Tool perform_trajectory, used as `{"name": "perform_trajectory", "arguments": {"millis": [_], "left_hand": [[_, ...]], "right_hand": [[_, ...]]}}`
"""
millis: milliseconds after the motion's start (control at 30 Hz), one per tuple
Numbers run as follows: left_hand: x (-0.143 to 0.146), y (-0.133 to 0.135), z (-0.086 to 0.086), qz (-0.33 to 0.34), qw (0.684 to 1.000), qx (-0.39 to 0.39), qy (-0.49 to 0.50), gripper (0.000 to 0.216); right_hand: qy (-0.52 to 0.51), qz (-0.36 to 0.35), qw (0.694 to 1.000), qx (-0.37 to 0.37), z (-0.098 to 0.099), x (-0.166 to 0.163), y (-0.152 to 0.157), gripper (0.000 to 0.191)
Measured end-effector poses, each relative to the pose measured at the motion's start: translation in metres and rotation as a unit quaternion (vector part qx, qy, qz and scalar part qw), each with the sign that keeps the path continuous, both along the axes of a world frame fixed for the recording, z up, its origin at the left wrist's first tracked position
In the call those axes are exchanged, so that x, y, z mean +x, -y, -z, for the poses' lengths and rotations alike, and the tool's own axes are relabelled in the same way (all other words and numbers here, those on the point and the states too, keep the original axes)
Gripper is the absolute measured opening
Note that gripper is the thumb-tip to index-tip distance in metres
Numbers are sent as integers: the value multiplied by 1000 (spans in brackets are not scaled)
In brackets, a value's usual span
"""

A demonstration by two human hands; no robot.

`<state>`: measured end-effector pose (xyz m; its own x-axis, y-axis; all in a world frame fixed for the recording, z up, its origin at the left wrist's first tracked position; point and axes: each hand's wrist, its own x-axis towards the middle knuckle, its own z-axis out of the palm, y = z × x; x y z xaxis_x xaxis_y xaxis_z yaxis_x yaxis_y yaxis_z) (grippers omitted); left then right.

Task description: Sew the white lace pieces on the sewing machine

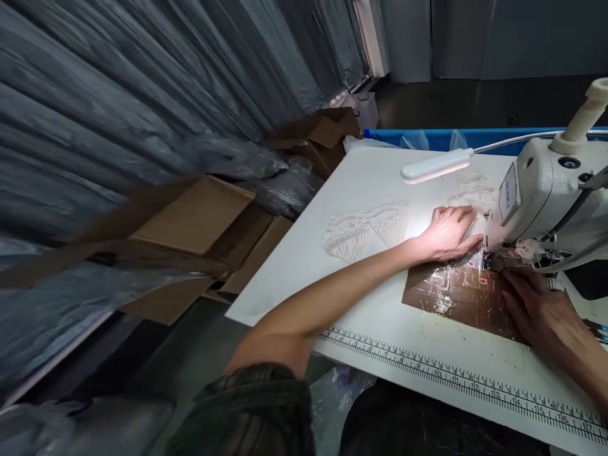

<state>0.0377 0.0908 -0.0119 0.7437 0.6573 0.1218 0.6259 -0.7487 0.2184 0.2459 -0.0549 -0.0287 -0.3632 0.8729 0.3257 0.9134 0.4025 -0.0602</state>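
Observation:
My left hand (449, 235) lies palm down with its fingers spread on white lace (477, 225), just left of the needle area of a white sewing machine (532, 183). More of this lace extends behind the hand. My right hand (541, 310) rests low at the right of the presser foot (494, 261), thumb and forefinger apart; the machine head partly hides its other fingers. Under both hands is a shiny brown taped plate (456, 294). A second lace piece (351, 234) lies flat on the white table (294, 272), left of my forearm.
A lamp (437, 166) on a bendable metal neck hangs over the table's far part. A printed ruler (437, 373) runs along the near edge. Open cardboard boxes (194, 215) and plastic bags (289, 183) stand left of the table, before a grey curtain (142, 82).

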Motion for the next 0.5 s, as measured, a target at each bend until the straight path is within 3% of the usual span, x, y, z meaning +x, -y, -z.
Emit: {"name": "perform_trajectory", "arguments": {"millis": [133,267,333,400,500], "left_hand": [[22,-41,-5,34,999,-11,-34,47],[29,-42,-8,29,999,5,-40,47],[21,-32,-10,36,999,22,-34,46],[3,-20,-13,41,998,44,-19,47],[-39,-5,-16,11,998,62,-9,54]], "right_hand": [[-6,-14,1000,5,8,9,1,44],[-53,-88,994,38,-3,3,4,36],[-107,-130,983,78,-16,-7,7,36],[-149,-184,967,95,-28,-14,13,49],[-179,-223,956,62,-33,-10,28,65]]}}
